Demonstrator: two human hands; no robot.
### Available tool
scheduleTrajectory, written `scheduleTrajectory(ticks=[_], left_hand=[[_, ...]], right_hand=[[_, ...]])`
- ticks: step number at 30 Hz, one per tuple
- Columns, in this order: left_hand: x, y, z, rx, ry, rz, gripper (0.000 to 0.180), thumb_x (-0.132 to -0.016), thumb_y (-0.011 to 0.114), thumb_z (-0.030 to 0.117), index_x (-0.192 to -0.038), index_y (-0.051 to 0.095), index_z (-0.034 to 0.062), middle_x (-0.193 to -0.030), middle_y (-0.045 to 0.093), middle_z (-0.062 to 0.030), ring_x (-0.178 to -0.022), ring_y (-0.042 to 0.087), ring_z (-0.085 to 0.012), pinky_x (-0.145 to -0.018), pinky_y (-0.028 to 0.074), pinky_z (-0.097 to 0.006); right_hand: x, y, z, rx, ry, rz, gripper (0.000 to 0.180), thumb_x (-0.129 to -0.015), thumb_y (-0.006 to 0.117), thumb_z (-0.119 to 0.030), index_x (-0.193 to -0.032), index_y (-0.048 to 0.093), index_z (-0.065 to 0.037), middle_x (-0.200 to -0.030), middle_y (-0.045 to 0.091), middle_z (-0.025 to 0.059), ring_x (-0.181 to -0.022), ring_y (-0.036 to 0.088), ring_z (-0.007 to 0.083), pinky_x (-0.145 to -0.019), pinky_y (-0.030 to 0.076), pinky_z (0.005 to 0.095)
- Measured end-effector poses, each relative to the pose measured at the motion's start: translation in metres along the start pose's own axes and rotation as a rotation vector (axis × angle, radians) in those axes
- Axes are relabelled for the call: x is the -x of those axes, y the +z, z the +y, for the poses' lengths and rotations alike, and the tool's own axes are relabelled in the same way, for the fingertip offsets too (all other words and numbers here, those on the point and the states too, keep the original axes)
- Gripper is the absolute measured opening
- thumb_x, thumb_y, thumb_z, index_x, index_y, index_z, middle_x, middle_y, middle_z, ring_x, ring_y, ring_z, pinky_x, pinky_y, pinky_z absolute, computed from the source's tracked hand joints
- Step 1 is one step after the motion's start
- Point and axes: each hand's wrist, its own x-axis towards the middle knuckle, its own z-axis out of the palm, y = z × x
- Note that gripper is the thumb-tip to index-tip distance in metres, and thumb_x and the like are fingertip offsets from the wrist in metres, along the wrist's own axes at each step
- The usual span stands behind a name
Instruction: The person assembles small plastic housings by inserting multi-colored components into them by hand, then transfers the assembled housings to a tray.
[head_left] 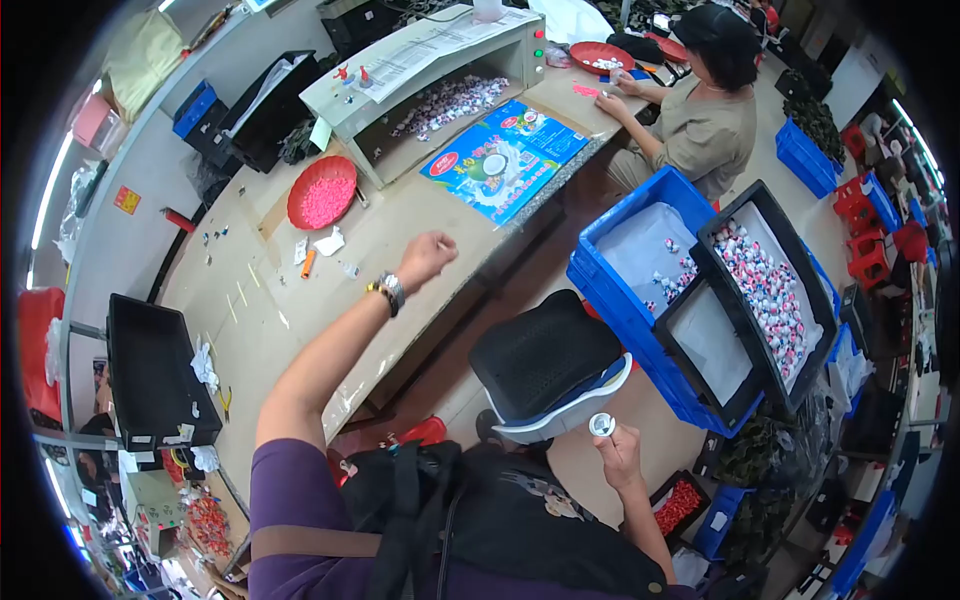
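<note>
My left hand [425, 260], with a watch [391, 290] and a bracelet at the wrist, hovers over the near edge of the worktable [300, 345]. Its fingers are curled together, and whatever they may hold is too small to make out. Low on the right, my right hand [622, 455] grips a small round thing with a white rim [602, 425]. A chair with a black pad [545, 350] stands just left of that hand. On the table beyond my left hand are a red bowl of pink pieces [325, 192], white scraps [330, 241] and an orange lighter [308, 263].
A machine [425, 75] holds many small white-and-purple pieces. Beside it lies a blue printed sheet [505, 160]. Blue crates [640, 215] at right carry a black tray of similar pieces [765, 290]. Another person [700, 120] works at the table's far end. A black bin [160, 370] stands left.
</note>
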Motion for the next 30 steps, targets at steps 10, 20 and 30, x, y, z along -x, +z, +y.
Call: scheduleTrajectory(ticks=[10, 20, 30], left_hand=[[-0.183, -0.058, -0.038, -0.067, 0.146, 0.307, 0.049, -0.075, 0.064, 0.014, -0.121, 0.058, -0.0026, -0.114, 0.062, -0.024, -0.103, 0.062, -0.0313, -0.089, 0.048, -0.036], [-0.375, -0.095, -0.067, 0.161, 0.031, 0.528, 0.055, -0.078, 0.071, 0.021, -0.122, 0.054, -0.0066, -0.104, 0.063, -0.0207, -0.089, 0.061, -0.0257, -0.076, 0.048, -0.034], [-0.429, -0.109, -0.05, 0.345, -0.036, 0.638, 0.067, -0.079, 0.074, 0.028, -0.129, 0.047, -0.0073, -0.076, 0.065, -0.0134, -0.055, 0.061, -0.0162, -0.049, 0.049, -0.029]], right_hand=[[-0.055, 0.03, 0.024, -0.027, 0.196, 0.082, 0.034, -0.088, 0.057, -0.026, -0.069, 0.049, 0.0, -0.058, 0.046, 0.0121, -0.053, 0.048, 0.0252, -0.052, 0.035, 0.0361], [-0.145, 0.105, 0.038, -0.141, 0.363, 0.253, 0.054, -0.09, 0.054, -0.05, -0.063, 0.046, -0.005, -0.057, 0.042, 0.0017, -0.054, 0.042, 0.0124, -0.05, 0.027, 0.0309], [-0.189, 0.125, 0.051, -0.108, 0.448, 0.261, 0.058, -0.09, 0.051, -0.054, -0.062, 0.045, -0.004, -0.054, 0.041, 0.0024, -0.051, 0.04, 0.0132, -0.048, 0.027, 0.0315]])
